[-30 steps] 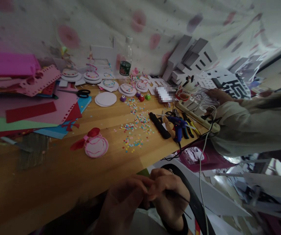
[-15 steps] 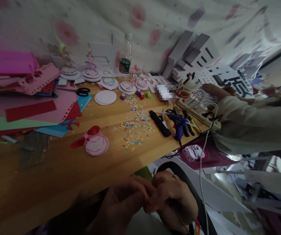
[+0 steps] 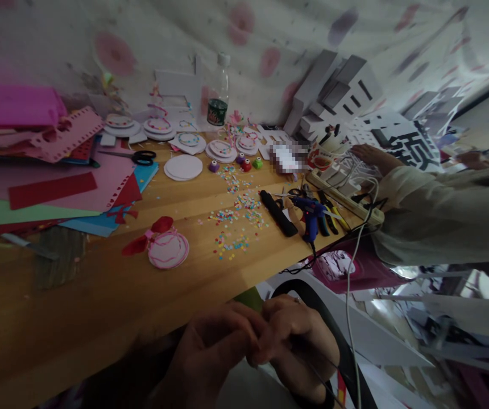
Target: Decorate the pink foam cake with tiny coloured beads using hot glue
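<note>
Hands barely shifted: left hand [image 3: 216,355], right hand [image 3: 298,341] pinched together; contents unclear.

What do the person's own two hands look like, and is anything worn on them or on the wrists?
Both hands are bare, with no gloves. The left hand shows no ring, and its wrist lies in shadow. The right hand seems to carry a small ring near a knuckle, and a dark band circles its wrist. No sleeve can be made out in this dim corner.

Both hands [image 3: 255,346] low, curled, fingertips pinched together
</note>
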Demonstrator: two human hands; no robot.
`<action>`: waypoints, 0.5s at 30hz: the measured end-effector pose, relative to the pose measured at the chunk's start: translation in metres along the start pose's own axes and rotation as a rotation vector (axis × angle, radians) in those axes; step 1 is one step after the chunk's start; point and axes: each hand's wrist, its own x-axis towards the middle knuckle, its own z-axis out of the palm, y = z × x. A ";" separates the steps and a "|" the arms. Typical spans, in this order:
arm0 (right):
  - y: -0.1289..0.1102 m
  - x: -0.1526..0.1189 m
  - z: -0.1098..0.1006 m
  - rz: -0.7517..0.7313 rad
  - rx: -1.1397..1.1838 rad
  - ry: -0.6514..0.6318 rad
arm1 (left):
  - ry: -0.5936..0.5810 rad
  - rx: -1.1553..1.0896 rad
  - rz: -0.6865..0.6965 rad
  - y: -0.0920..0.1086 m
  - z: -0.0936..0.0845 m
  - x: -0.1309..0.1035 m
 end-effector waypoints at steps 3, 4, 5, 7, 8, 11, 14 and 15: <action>0.001 0.002 0.004 -0.047 -0.020 0.052 | 0.013 -0.044 -0.014 -0.002 0.000 0.000; 0.003 0.002 0.005 -0.070 -0.018 0.065 | 0.016 -0.057 -0.020 -0.002 0.000 0.000; 0.005 0.003 0.006 -0.090 -0.014 0.073 | 0.020 -0.066 -0.026 -0.002 0.000 0.000; 0.009 0.002 0.007 -0.120 -0.004 0.075 | 0.029 -0.073 -0.027 -0.002 0.001 0.000; 0.011 0.002 0.007 -0.137 0.002 0.076 | 0.032 -0.076 -0.022 -0.002 0.001 0.000; 0.014 0.001 0.007 -0.175 0.019 0.090 | 0.018 -0.076 -0.013 -0.001 0.001 0.001; 0.011 0.004 0.007 -0.162 -0.010 0.097 | 0.005 -0.074 -0.020 -0.005 -0.004 0.003; 0.009 0.005 0.007 -0.160 -0.036 0.088 | 0.006 -0.082 -0.018 -0.008 -0.006 0.003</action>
